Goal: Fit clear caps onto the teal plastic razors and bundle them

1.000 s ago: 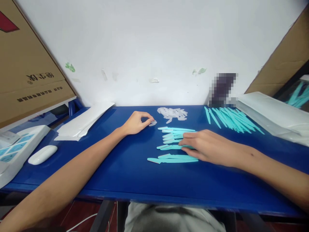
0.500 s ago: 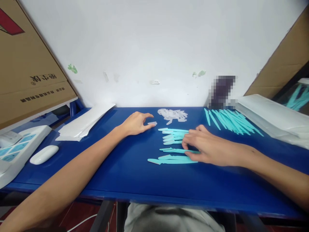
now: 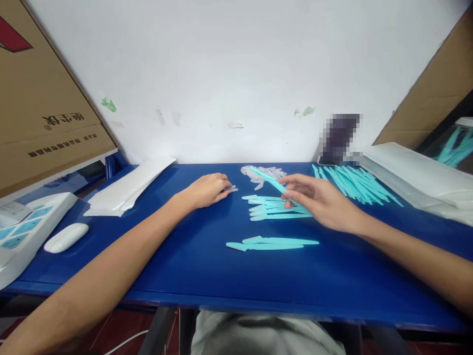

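Note:
My right hand (image 3: 308, 197) is closed around a turquoise eyebrow razor (image 3: 266, 176), lifted with its blade end pointing up and left. Under that hand lies a row of several turquoise razors (image 3: 260, 209), blade ends to the left. Closer to me, two more razors (image 3: 273, 244) rest side by side. My left hand (image 3: 210, 190) rests on the table with thumb and fingers pinched on a small clear blade cap (image 3: 232, 188), mostly hidden by the fingertips. Beyond the hands is a pile of translucent caps (image 3: 254, 175), partly behind the held razor.
A larger heap of turquoise razors (image 3: 356, 185) spreads at the back right, beside clear plastic packaging (image 3: 410, 172). White plastic bags (image 3: 125, 192), a white oval case (image 3: 66, 237) and a white tray with blue panels (image 3: 37, 222) stand left. Cardboard (image 3: 48, 98) rises on the left.
My right hand has picked the razor up from between the row and the nearer pair and raised it up and away from me. My left thumb and fingers have closed on the cap.

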The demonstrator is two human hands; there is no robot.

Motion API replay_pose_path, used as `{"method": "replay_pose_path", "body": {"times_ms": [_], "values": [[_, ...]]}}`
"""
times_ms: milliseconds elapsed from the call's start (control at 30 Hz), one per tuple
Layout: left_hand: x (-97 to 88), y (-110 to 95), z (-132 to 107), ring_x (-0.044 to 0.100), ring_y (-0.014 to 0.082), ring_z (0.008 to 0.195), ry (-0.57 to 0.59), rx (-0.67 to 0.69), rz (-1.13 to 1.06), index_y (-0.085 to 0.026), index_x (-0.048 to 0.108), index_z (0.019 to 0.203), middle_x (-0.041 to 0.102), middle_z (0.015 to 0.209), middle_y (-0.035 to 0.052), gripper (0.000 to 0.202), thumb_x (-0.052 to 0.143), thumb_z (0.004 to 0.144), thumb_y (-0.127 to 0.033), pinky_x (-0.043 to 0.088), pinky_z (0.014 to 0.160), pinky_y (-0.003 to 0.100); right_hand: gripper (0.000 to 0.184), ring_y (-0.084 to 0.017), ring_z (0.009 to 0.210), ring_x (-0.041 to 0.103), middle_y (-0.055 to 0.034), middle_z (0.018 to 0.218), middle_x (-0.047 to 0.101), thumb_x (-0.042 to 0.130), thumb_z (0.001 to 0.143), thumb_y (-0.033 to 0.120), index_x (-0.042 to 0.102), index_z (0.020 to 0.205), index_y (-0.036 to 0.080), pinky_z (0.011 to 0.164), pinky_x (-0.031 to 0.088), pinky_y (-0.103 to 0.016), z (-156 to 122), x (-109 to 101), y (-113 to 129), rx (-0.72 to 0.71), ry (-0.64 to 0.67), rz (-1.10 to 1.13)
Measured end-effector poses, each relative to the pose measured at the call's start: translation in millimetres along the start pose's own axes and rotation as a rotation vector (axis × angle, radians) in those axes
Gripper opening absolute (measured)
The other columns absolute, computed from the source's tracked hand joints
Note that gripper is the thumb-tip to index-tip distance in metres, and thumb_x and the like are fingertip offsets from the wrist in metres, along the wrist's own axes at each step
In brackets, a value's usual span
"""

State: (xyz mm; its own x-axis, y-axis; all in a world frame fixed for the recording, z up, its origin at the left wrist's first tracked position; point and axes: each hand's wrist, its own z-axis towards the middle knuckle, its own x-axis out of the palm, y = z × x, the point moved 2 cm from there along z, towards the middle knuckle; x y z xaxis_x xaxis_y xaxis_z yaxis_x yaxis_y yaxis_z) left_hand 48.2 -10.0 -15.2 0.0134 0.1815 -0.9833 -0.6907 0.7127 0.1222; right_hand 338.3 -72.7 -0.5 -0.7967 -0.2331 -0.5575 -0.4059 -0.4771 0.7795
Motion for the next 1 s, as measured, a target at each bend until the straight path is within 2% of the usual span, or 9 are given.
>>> {"method": "replay_pose_path", "body": {"times_ms": [167,300,433,500,600,667,800,867,1000], "values": [[-0.7,-0.7,-0.6,0.065,0.0235,0.100,0.012,-0.018,-0.104,-0.014,0.068,0.124,0.067,0.112,0.0134,0.039,0.041,0.103,-0.032,0.047,0.086,0.032,0.051,-0.018,0.069,0.059,-0.0066,0.084,0.066,0.045,0.098,0.054,0.056,0.132,0.017,0.061,0.049,-0.033,2.0,-1.9,-6.4,0.028,-0.050,-0.102],[-1.9,1.1,-1.1,0.066,0.0228,0.100,0.007,-0.079,-0.213,-0.015,0.070,0.121,0.069,0.113,0.0124,0.034,0.048,0.100,-0.031,0.047,0.089,0.033,0.050,-0.021,0.080,0.061,-0.0082,0.094,0.067,0.041,0.100,0.053,0.059,0.130,0.018,0.069,0.049,-0.033,3.0,-1.5,-5.3,0.038,-0.107,-0.213],[-3.0,3.2,-1.7,0.068,0.0211,0.095,-0.032,-0.142,-0.394,-0.017,0.074,0.113,0.074,0.109,0.0096,0.030,0.060,0.094,-0.034,0.050,0.082,0.029,0.055,-0.026,0.090,0.064,-0.0122,0.112,0.069,0.064,0.085,0.058,0.063,0.124,0.019,0.070,0.049,-0.033,3.2,-2.9,-4.2,0.103,-0.116,-0.241],[-2.3,4.4,-1.9,0.070,0.0204,0.093,-0.029,-0.187,-0.496,-0.018,0.076,0.109,0.076,0.107,0.0077,0.027,0.065,0.090,-0.035,0.052,0.079,0.027,0.061,-0.026,0.086,0.064,-0.0106,0.108,0.069,0.074,0.075,0.056,0.063,0.123,0.020,0.067,0.048,-0.033,2.1,-4.6,-4.8,0.146,-0.117,-0.263],[-1.0,5.2,-2.2,0.071,0.0202,0.092,-0.028,-0.202,-0.556,-0.019,0.077,0.104,0.077,0.104,0.0061,0.025,0.067,0.088,-0.035,0.052,0.077,0.027,0.045,-0.020,0.072,0.058,-0.0042,0.088,0.068,0.060,0.087,0.052,0.064,0.120,0.021,0.064,0.043,-0.031,0.3,-6.4,-4.3,0.131,-0.132,-0.268],[-1.0,4.5,-2.4,0.070,0.0199,0.090,-0.045,-0.173,-0.519,-0.019,0.077,0.105,0.077,0.104,0.0065,0.025,0.065,0.090,-0.035,0.052,0.077,0.027,0.040,-0.017,0.065,0.054,-0.0022,0.081,0.066,0.047,0.095,0.049,0.065,0.117,0.021,0.059,0.039,-0.030,0.0,-6.7,-4.1,0.103,-0.141,-0.299],[-1.5,0.3,-2.8,0.067,0.0210,0.091,-0.036,-0.067,-0.295,-0.016,0.074,0.114,0.072,0.105,0.0106,0.033,0.050,0.099,-0.033,0.050,0.083,0.032,0.044,-0.017,0.059,0.052,-0.0017,0.072,0.063,0.037,0.101,0.051,0.066,0.111,0.020,0.057,0.035,-0.030,1.3,-6.4,-5.4,0.031,-0.091,-0.494],[-0.8,-1.6,-2.8,0.066,0.0228,0.094,-0.020,-0.027,-0.196,-0.014,0.072,0.118,0.069,0.106,0.0127,0.038,0.043,0.102,-0.032,0.049,0.086,0.034,0.045,-0.020,0.063,0.055,-0.0023,0.073,0.063,0.032,0.103,0.049,0.063,0.119,0.020,0.059,0.036,-0.031,1.5,-6.9,-6.5,-0.008,-0.059,-0.577],[3.0,-1.9,-0.9,0.064,0.0241,0.095,-0.018,-0.046,-0.111,-0.011,0.070,0.120,0.065,0.107,0.0147,0.038,0.041,0.101,-0.028,0.049,0.085,0.034,0.050,-0.022,0.056,0.054,0.0005,0.063,0.057,0.027,0.104,0.049,0.043,0.140,0.019,0.055,0.034,-0.031,0.0,-8.6,-10.4,0.009,-0.013,-0.648]]}}
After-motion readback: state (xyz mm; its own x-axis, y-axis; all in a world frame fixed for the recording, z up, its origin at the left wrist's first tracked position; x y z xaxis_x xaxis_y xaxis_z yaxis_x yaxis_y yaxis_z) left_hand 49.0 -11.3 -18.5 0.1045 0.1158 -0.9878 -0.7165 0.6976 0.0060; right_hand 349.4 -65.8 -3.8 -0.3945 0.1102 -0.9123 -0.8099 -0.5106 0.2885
